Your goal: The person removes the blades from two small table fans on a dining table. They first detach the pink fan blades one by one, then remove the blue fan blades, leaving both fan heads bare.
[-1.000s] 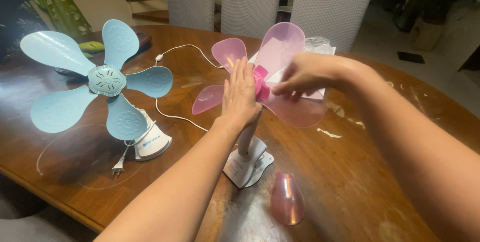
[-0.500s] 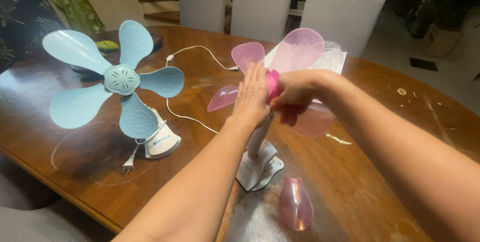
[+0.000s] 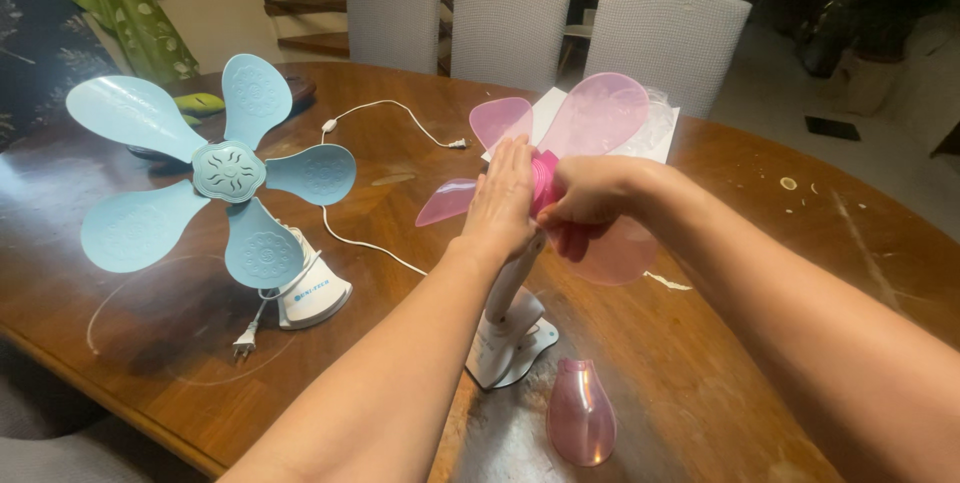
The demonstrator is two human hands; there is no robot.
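A pink desk fan (image 3: 592,119) with translucent blades stands on a white clip base (image 3: 508,341) in the middle of the wooden table (image 3: 800,273). My left hand (image 3: 502,201) lies flat against the pink hub from the left, fingers straight up. From the right, my right hand (image 3: 590,201) grips the same hub, covering its front. One loose pink blade (image 3: 581,413) lies on the table near the base.
A light blue fan (image 3: 225,178) on a white base (image 3: 312,293) stands at the left, its white cord (image 3: 390,113) and plug (image 3: 245,343) trailing over the table. White paper and clear plastic (image 3: 655,128) lie behind the pink fan. Three grey chairs (image 3: 508,28) line the far side.
Both hands have stayed on the pink fan's hub. The view has shifted slightly, and my right hand's fingers have curled closer round the hub.
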